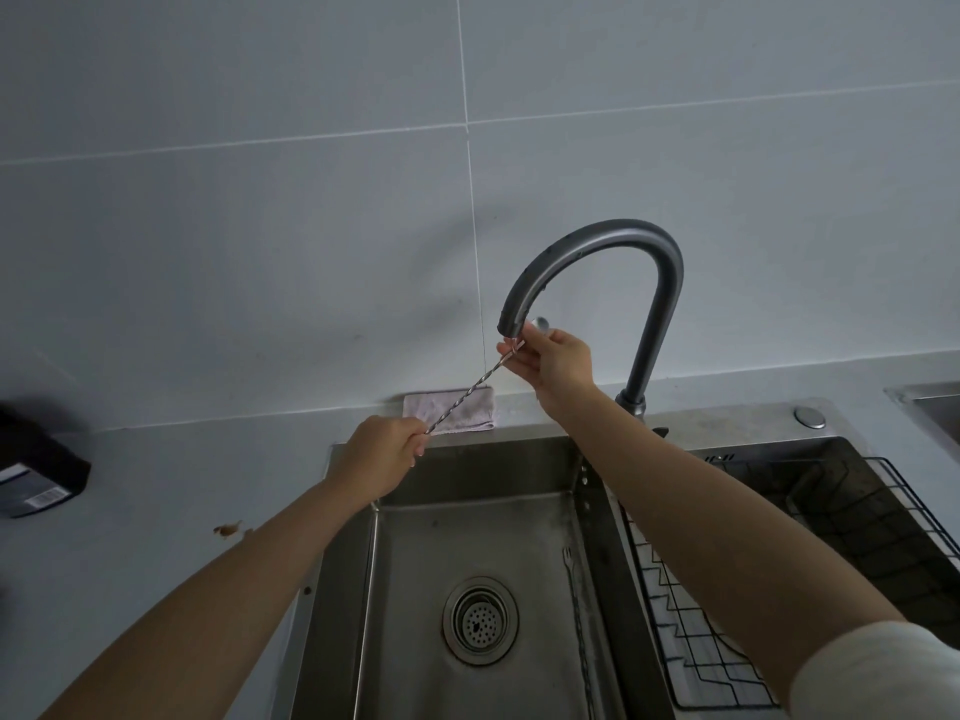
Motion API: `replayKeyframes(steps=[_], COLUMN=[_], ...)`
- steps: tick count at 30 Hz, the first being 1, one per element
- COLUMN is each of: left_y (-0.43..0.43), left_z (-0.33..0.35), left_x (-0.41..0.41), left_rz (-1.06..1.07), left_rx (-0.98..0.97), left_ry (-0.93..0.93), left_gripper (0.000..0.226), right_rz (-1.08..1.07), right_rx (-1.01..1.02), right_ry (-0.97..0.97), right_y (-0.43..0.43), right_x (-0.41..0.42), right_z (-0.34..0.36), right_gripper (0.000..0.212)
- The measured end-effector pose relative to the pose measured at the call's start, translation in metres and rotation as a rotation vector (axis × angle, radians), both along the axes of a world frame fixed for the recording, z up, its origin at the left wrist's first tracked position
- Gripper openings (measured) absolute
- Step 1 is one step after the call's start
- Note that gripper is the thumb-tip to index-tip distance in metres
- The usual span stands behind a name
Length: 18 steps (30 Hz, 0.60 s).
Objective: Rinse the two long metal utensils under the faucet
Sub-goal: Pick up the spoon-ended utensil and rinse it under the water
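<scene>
A long twisted metal utensil (pixel 470 389) stretches diagonally between my hands above the sink. My left hand (pixel 382 452) grips its lower end. My right hand (pixel 553 361) pinches its upper end right under the spout of the grey gooseneck faucet (pixel 597 239). A second long twisted utensil with a small fork tip (pixel 576 615) lies along the right side of the steel sink basin (pixel 405 589), near the drain strainer (pixel 479 621). I cannot tell whether water is running.
A folded pinkish cloth (pixel 457 407) lies on the ledge behind the sink. A black wire rack (pixel 727 652) sits over the right basin. A dark box (pixel 36 475) stands on the left counter, with a small brown scrap (pixel 228 530) near the sink rim.
</scene>
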<state>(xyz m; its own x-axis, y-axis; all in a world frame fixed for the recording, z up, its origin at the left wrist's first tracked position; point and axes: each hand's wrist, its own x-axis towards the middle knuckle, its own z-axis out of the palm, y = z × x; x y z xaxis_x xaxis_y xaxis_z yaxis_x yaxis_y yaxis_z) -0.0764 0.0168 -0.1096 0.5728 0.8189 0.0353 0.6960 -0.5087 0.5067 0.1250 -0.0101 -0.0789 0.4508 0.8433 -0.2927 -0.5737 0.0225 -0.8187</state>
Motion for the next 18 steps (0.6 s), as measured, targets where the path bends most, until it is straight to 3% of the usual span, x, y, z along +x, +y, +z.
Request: replayKeyframes(steps=[5, 18], left_y=[0.002, -0.008], left_z=[-0.002, -0.019], left_x=[-0.007, -0.001], left_rz=[0.018, -0.014], left_rx=[0.01, -0.047], left_ry=[0.007, -0.038], left_gripper=[0.025, 0.02], right_rz=[-0.01, 0.148], right_rx=[0.011, -0.023], right_ry=[-0.023, -0.151], right_y=[0.004, -0.007], right_x=[-0.008, -0.027], right_z=[0.002, -0.011], right_gripper=[0.025, 0.016])
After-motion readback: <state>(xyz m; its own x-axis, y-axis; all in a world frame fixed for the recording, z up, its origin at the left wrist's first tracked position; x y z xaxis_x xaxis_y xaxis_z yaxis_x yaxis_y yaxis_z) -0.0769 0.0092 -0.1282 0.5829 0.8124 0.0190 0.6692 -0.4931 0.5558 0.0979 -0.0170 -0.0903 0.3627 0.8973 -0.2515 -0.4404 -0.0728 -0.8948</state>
